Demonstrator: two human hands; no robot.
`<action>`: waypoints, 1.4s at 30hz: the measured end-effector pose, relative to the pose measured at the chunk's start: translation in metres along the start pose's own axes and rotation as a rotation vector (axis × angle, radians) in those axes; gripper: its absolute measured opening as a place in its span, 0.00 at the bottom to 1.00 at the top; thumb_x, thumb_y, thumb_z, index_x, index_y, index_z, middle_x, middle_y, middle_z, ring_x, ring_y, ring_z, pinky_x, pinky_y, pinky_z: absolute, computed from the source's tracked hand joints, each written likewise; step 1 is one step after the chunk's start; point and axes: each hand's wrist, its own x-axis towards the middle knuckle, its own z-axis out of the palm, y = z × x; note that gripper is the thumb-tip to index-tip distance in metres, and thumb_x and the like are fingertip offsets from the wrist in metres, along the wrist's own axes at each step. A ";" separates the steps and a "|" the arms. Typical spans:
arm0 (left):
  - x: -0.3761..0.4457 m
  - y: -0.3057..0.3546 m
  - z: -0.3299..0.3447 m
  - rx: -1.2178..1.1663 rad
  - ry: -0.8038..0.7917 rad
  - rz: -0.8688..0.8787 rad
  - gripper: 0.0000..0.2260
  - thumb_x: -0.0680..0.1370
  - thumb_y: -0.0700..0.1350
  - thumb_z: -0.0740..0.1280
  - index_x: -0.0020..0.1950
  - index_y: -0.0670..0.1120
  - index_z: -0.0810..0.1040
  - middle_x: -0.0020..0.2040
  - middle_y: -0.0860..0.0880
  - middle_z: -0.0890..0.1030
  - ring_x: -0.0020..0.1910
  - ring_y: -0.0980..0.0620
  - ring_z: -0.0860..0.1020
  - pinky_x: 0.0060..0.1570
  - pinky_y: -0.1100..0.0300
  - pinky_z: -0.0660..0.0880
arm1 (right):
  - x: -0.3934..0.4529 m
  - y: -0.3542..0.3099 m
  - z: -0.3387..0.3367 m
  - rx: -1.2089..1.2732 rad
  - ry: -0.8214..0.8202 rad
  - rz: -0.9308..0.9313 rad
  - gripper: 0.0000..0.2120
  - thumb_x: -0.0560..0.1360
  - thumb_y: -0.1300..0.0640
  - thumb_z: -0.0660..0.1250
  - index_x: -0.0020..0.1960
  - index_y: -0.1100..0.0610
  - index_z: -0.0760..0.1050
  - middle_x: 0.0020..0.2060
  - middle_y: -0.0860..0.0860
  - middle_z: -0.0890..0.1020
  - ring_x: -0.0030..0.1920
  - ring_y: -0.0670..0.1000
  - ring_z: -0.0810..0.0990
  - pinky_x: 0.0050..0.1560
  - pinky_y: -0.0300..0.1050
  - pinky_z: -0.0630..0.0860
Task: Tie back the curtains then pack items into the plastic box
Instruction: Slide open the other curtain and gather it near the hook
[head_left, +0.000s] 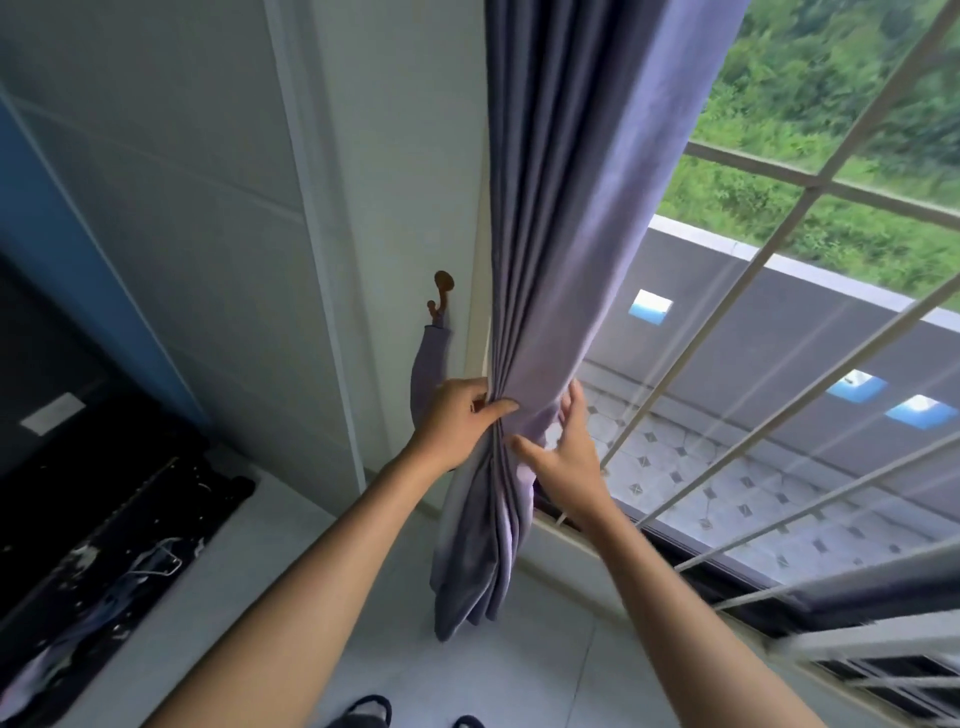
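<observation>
Both hands gather the purple curtain (545, 260) — left hand (457, 421) gripping, right hand (566, 457) fingers straight against it.

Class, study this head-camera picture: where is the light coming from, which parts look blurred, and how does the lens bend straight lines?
Head view: daylight enters through the window at right, leaving the black furniture at left dark; the window bars and greenery smear with blur, worst at the lower right; the wide lens bows the wall trim; the curtain and both hands, left and right, stay fairly sharp.
</observation>
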 end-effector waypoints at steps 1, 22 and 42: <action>-0.001 0.000 0.002 -0.015 -0.006 0.001 0.12 0.75 0.45 0.71 0.41 0.36 0.78 0.36 0.40 0.81 0.36 0.47 0.78 0.35 0.62 0.69 | 0.008 0.000 -0.005 0.020 -0.065 0.032 0.38 0.69 0.60 0.72 0.72 0.43 0.57 0.65 0.39 0.72 0.60 0.36 0.73 0.62 0.43 0.75; 0.011 -0.039 -0.003 -0.115 0.231 -0.062 0.07 0.74 0.40 0.70 0.39 0.37 0.79 0.34 0.41 0.81 0.34 0.55 0.75 0.37 0.62 0.70 | 0.019 0.001 0.015 -0.300 -0.217 -0.078 0.17 0.78 0.63 0.57 0.65 0.54 0.61 0.49 0.51 0.76 0.44 0.51 0.75 0.39 0.37 0.71; 0.034 -0.065 0.014 -0.302 0.040 -0.202 0.09 0.78 0.37 0.67 0.43 0.31 0.79 0.33 0.46 0.79 0.30 0.64 0.78 0.35 0.72 0.74 | 0.059 0.025 0.004 -0.551 -0.140 -0.133 0.09 0.77 0.53 0.65 0.51 0.57 0.79 0.44 0.51 0.80 0.42 0.51 0.77 0.35 0.28 0.66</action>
